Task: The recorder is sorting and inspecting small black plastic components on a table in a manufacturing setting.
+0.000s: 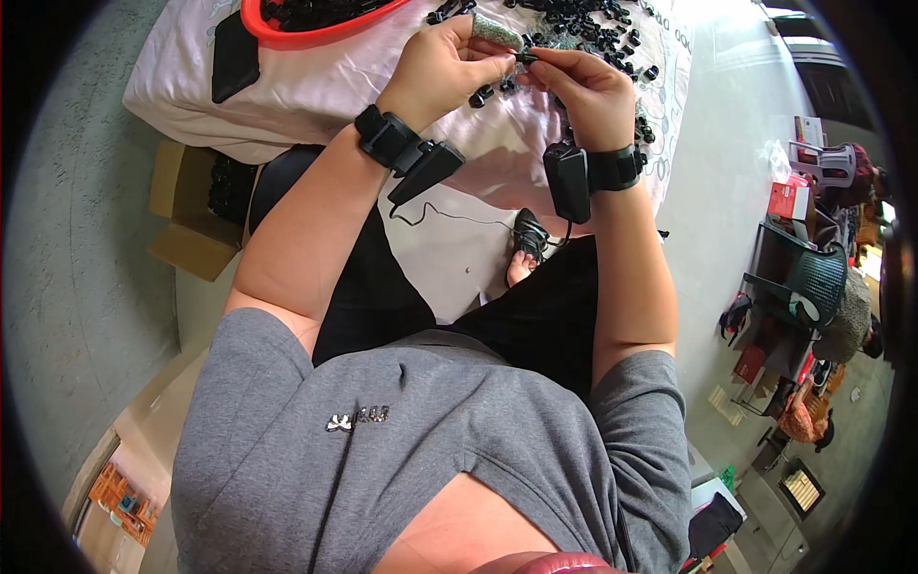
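We look down along two bare forearms (308, 215) reaching forward and converging over a table with a pale pink cloth (320, 91). The left hand (442, 75) angles inward, its wrapped fingertip (495, 34) extended above the thumb; the right hand (595, 94) bends in to meet it. Between them we see a small black part (525, 57), pinched by closed thumb and fingers of both hands, near scattered black pieces (595, 21).
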`<action>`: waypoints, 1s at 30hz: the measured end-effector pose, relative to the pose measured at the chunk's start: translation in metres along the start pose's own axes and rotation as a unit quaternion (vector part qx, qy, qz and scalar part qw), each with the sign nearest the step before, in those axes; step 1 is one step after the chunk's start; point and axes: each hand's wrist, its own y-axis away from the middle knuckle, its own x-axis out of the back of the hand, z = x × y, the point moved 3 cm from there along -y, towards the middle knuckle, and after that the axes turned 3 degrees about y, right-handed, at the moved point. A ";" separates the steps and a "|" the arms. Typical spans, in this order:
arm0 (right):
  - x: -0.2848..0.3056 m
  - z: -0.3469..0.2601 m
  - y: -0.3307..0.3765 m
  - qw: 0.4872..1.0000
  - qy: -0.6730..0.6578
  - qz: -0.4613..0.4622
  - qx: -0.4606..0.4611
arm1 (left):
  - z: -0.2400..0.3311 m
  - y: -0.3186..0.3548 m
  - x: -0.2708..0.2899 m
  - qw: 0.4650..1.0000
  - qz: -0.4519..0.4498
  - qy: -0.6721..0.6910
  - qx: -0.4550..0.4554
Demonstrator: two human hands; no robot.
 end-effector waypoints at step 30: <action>-0.001 -0.030 0.012 0.977 0.128 -0.056 0.160 | 0.015 0.012 0.002 0.964 -0.207 0.081 0.145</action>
